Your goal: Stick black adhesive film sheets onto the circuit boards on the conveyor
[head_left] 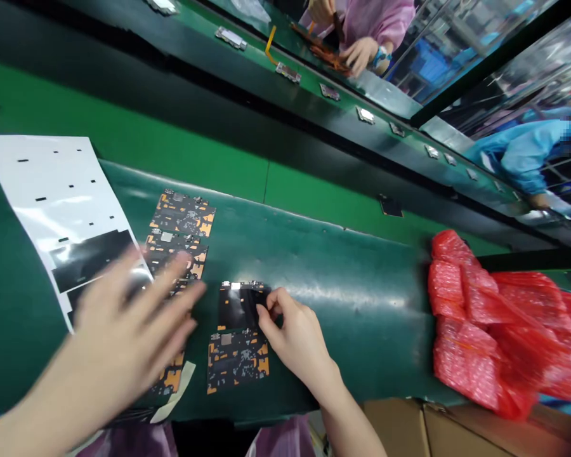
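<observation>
My right hand (pixel 299 330) pinches the right edge of a thin black film (pixel 235 309), which lies over most of a circuit board on the green mat. Just below is an uncovered circuit board (pixel 238 362) with orange patches. My left hand (pixel 124 324), smeared by motion, hovers with fingers spread and nothing visible in them. Under and beside it runs a column of circuit boards (pixel 183 212), partly hidden by the fingers. A glossy white backing sheet (pixel 52 171) carrying black film pieces (pixel 92 254) lies at the left, its lower end behind my left hand.
Red bubble wrap (pixel 476 330) is heaped at the right, above a cardboard box (pixel 394 425). Masking tape (pixel 174 393) sits near the front edge. A dark board (pixel 391 205) lies farther back. Small modules (pixel 288 72) line a raised rail; co-workers (pixel 375 38) sit beyond it.
</observation>
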{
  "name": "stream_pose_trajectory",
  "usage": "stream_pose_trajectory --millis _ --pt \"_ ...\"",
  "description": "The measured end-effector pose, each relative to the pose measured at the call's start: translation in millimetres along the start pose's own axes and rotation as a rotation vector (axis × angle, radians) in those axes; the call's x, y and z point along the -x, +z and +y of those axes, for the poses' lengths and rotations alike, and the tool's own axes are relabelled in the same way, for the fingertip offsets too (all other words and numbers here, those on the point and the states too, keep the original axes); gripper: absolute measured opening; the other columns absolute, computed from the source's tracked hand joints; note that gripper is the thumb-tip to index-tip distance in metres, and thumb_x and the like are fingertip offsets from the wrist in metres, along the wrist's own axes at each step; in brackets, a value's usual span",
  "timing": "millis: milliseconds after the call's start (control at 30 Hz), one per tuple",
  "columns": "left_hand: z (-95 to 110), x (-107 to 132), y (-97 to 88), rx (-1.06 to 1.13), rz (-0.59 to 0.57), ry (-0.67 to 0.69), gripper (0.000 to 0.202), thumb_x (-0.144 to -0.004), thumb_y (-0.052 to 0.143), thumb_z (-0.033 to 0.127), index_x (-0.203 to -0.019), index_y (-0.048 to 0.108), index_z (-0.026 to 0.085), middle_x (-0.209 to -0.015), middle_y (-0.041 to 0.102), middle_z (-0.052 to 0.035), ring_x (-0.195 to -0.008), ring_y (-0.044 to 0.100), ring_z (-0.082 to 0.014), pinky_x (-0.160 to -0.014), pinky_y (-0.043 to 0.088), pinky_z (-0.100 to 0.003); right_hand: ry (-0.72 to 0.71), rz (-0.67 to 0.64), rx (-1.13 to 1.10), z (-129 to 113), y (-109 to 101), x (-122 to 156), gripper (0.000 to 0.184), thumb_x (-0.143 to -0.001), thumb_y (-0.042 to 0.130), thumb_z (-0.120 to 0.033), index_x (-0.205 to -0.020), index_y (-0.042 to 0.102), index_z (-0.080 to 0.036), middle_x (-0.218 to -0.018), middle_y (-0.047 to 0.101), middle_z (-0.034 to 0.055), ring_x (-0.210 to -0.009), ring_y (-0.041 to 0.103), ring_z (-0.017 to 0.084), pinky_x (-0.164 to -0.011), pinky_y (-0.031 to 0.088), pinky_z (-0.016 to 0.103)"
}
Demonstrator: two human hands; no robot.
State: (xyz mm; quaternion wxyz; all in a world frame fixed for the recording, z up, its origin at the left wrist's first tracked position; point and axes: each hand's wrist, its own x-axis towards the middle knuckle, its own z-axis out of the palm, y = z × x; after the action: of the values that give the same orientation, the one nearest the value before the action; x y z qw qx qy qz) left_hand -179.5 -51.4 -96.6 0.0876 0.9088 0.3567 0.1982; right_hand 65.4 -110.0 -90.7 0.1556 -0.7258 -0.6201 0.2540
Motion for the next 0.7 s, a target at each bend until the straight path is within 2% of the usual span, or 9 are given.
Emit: stream_pose_trajectory --millis 100,200,267,333,433,467,533,633,700 --pt "26 -4 24.3 0.017 -0.068 0.145 0.041 -0.101 0.037 0.042 -0.123 0.064 0.021 -0.144 0.051 0.0023 -0.147 0.021 -0.0296 -0.123 0.007 -0.05 0.001 0.069 0.097 8 -3 3 0.015 -0.09 0.053 -0.031 -0.079 0.056 -0.021 -0.064 0.063 -0.0004 -0.054 0.061 0.017 -0.051 0.035 0.024" --pt "28 -4 38.3 0.024 -0.095 0.171 0.045 -0.101 0.034 0.046 -0.122 0.066 0.021 -0.137 0.057 0.005 -0.148 0.017 -0.0278 -0.124 0.001 -0.051 0.07 0.242 0.131 18 -15 9 0.023 -0.092 0.054 -0.04 -0.082 0.061 -0.02 -0.075 0.069 0.0052 -0.062 0.064 0.019 -0.055 0.041 0.026" --pt "25 -3 40.1 0.015 -0.135 0.155 0.045 -0.1 0.036 0.048 -0.125 0.064 0.024 -0.138 0.055 0.0077 -0.147 0.018 -0.0286 -0.123 0.001 -0.052 0.106 0.34 -0.02 20 -23 15 0.025 -0.094 0.052 -0.041 -0.089 0.064 -0.019 -0.083 0.071 0.0076 -0.07 0.066 0.02 -0.062 0.046 0.029" --pt "23 -3 39.1 0.018 -0.157 0.152 0.045 -0.1 0.036 0.05 -0.126 0.064 0.025 -0.138 0.054 0.0091 -0.147 0.02 -0.0295 -0.123 0.002 -0.053 0.089 0.25 -0.369 18 -22 18 0.026 -0.095 0.05 -0.04 -0.1 0.065 -0.02 -0.095 0.072 0.0092 -0.082 0.068 0.021 -0.07 0.052 0.031" --pt "21 -4 37.9 0.029 -0.149 0.161 0.046 -0.1 0.034 0.049 -0.122 0.066 0.025 -0.136 0.057 0.0084 -0.146 0.023 -0.0309 -0.123 0.004 -0.055 0.133 -0.148 -1.016 12 -7 13 0.033 -0.093 0.054 -0.043 -0.113 0.064 -0.02 -0.109 0.073 0.0116 -0.096 0.07 0.024 -0.079 0.057 0.038" --pt "21 -4 37.9 0.026 -0.146 0.168 0.045 -0.1 0.035 0.049 -0.121 0.067 0.024 -0.135 0.058 0.0079 -0.146 0.023 -0.0314 -0.122 0.004 -0.055 0.195 -0.198 -1.163 12 -1 9 0.035 -0.091 0.057 -0.044 -0.114 0.064 -0.018 -0.108 0.074 0.013 -0.096 0.071 0.026 -0.08 0.057 0.041" --pt "20 -5 38.6 0.021 -0.133 0.185 0.043 -0.1 0.037 0.047 -0.12 0.068 0.024 -0.133 0.059 0.0071 -0.145 0.024 -0.0321 -0.122 0.004 -0.055 0.309 -0.051 -1.29 17 6 1 0.037 -0.087 0.062 -0.043 -0.115 0.062 -0.019 -0.109 0.074 0.0127 -0.102 0.07 0.026 -0.088 0.055 0.044" --pt "21 -6 39.9 0.037 -0.112 0.183 0.043 -0.1 0.037 0.046 -0.121 0.067 0.025 -0.133 0.06 0.007 -0.145 0.024 -0.0311 -0.122 0.005 -0.055 0.289 0.409 -1.288 25 5 -5 0.037 -0.088 0.062 -0.039 -0.121 0.057 -0.025 -0.126 0.068 0.0078 -0.119 0.062 0.021 -0.104 0.046 0.041" --pt "23 -7 40.5 0.055 -0.09 0.163 0.045 -0.101 0.033 0.046 -0.118 0.069 0.025 -0.129 0.063 0.0063 -0.145 0.026 -0.0294 -0.123 0.005 -0.053 0.267 0.312 -1.381 26 4 -5 0.036 -0.088 0.062 -0.039 -0.119 0.059 -0.022 -0.127 0.067 0.01 -0.12 0.062 0.023 -0.105 0.045 0.043"
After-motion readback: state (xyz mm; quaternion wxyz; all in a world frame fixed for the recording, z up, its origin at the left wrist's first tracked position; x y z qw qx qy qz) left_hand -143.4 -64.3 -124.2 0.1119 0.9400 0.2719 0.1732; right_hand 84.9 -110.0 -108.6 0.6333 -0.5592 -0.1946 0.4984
